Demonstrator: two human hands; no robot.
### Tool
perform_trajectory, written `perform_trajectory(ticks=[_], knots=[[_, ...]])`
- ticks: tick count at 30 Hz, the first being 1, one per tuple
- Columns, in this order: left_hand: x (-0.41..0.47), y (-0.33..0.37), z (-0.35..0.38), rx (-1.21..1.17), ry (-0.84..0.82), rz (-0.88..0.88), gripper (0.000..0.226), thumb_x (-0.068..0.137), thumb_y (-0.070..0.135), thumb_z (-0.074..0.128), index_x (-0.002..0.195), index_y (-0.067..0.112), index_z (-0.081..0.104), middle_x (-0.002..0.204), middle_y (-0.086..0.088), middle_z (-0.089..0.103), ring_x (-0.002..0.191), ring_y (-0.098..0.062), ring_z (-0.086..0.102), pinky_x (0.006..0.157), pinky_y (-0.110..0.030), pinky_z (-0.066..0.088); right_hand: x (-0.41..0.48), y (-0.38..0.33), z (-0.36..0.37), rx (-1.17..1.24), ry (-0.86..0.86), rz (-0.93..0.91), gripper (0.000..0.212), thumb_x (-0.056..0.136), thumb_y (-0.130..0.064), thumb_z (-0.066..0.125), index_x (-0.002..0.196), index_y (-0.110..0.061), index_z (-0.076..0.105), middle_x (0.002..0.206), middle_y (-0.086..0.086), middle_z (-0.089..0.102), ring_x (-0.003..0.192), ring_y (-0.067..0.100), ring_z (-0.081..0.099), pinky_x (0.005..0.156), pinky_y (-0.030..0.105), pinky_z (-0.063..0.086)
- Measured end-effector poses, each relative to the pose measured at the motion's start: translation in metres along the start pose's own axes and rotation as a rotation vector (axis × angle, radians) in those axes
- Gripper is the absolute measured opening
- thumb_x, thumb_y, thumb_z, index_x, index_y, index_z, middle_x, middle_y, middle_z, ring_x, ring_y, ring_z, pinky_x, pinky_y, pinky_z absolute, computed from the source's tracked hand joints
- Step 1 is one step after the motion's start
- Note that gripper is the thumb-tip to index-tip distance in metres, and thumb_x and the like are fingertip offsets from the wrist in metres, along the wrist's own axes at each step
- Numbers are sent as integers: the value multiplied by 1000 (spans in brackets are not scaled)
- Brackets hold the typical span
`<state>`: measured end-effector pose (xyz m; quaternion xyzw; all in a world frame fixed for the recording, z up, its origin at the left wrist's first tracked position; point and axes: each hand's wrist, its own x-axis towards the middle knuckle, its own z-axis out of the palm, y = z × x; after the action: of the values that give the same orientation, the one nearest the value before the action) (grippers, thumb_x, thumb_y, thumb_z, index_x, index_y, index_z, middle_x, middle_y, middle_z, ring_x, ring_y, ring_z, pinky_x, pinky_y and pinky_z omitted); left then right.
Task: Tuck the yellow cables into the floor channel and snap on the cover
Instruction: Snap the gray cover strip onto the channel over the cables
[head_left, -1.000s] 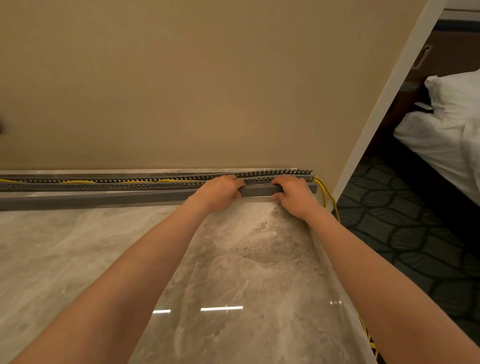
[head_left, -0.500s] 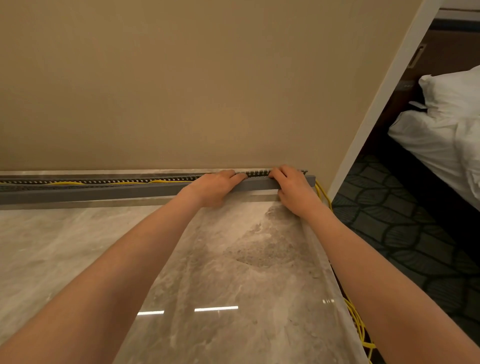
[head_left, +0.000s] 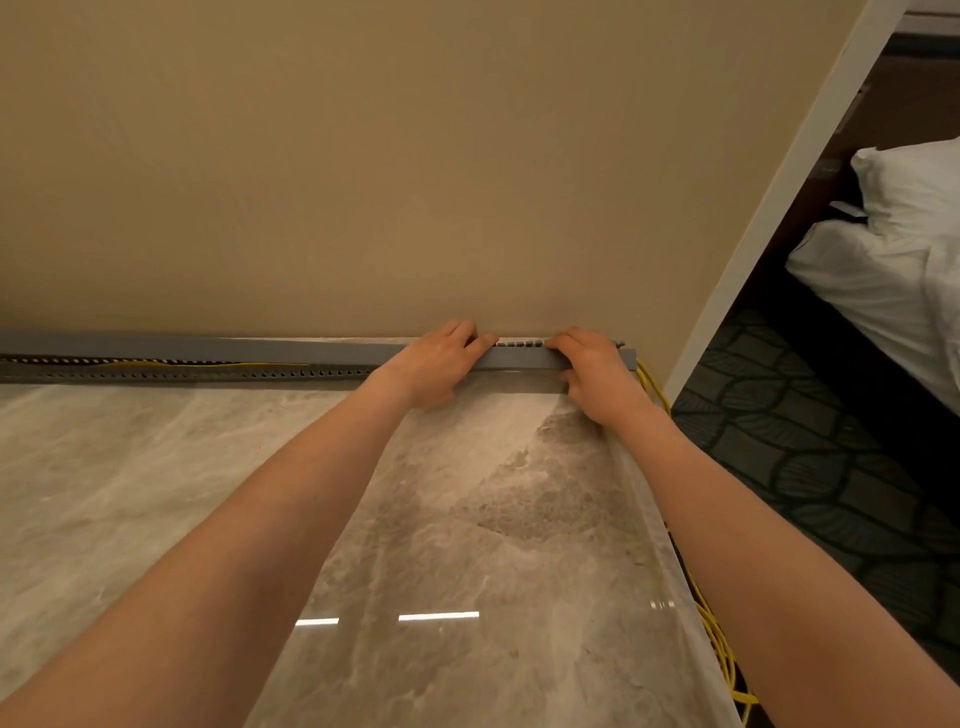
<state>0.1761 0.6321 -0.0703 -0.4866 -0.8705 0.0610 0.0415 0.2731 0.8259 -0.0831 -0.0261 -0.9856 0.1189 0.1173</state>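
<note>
A long grey slotted floor channel (head_left: 171, 372) runs along the foot of the wall. A grey cover strip (head_left: 208, 347) lies over it, tilted up toward the wall on the left, where the channel's slots and a yellow cable (head_left: 208, 364) still show. My left hand (head_left: 434, 364) and my right hand (head_left: 587, 366) both grip the cover near its right end, fingers curled over its top edge. More yellow cable (head_left: 653, 387) leaves the channel's right end and trails along the floor edge.
A beige wall (head_left: 363, 182) stands right behind the channel. Glossy marble floor (head_left: 467, 519) fills the foreground. To the right are a white door frame (head_left: 769, 218), dark patterned carpet (head_left: 810, 457) and a bed with white linen (head_left: 893, 270).
The cover has moved from the floor in front of the channel up onto it. Both hands moved toward the wall with it, and the right end now hides the slots.
</note>
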Motion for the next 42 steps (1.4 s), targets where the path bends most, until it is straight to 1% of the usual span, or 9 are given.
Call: perform_trajectory(ticks=[10,15,20,24,28,32,36,39,42], knots=[[8,-4,-5,-44,14,-70,44,95,17,49,136,6,39,128,-15,43,118,-30,44,95,-39,43,12,4,-9,-22,-37,21,41,81,5,55,121,-4,56,118,17,58,112,35,50,97,43,41],[8,-3,-6,-116,-53,-119,39,97,16,46,134,4,40,125,-17,44,112,-33,50,87,-42,44,16,6,-9,-36,-82,33,44,85,1,56,128,-6,54,122,17,55,116,35,48,101,43,39],[12,-3,-7,-148,-95,-148,37,97,15,45,132,3,42,124,-18,46,109,-35,53,87,-42,44,23,8,-18,-13,-181,44,47,88,-4,58,134,-9,50,125,17,53,119,34,47,102,43,40],[13,-1,-12,-179,-128,-159,34,96,15,46,127,2,43,125,-18,45,109,-35,52,85,-40,43,30,6,-26,-28,-255,76,45,88,-9,60,132,-9,52,123,19,53,118,34,48,99,40,40],[15,2,-14,-192,-125,-171,34,95,17,46,124,2,43,125,-17,44,112,-33,50,88,-39,43,33,6,-23,-45,-281,106,43,87,-12,60,129,-10,53,124,17,51,121,32,44,102,45,38],[25,16,-14,-236,-105,-152,43,97,29,44,132,5,40,130,-15,45,119,-31,48,97,-40,44,36,7,-21,-35,-284,120,42,86,-14,62,127,-12,54,124,16,52,121,32,45,103,47,38],[46,41,-16,-258,-80,-112,44,98,29,46,133,3,40,131,-17,45,121,-33,48,97,-42,43,34,9,-20,3,-255,143,39,84,-14,63,122,-11,57,120,18,54,116,33,49,100,43,41],[58,56,-20,-262,-64,-101,36,99,20,44,128,-2,42,130,-22,48,117,-37,51,91,-42,43,30,10,-23,105,-192,160,54,81,-10,68,132,-6,49,129,20,54,120,34,50,98,32,39],[62,62,-21,-238,-61,-126,31,99,16,43,124,-3,45,128,-23,51,114,-39,54,88,-42,44,24,16,-27,187,-115,198,67,77,-15,74,136,-7,45,130,18,56,120,31,52,96,31,40]])
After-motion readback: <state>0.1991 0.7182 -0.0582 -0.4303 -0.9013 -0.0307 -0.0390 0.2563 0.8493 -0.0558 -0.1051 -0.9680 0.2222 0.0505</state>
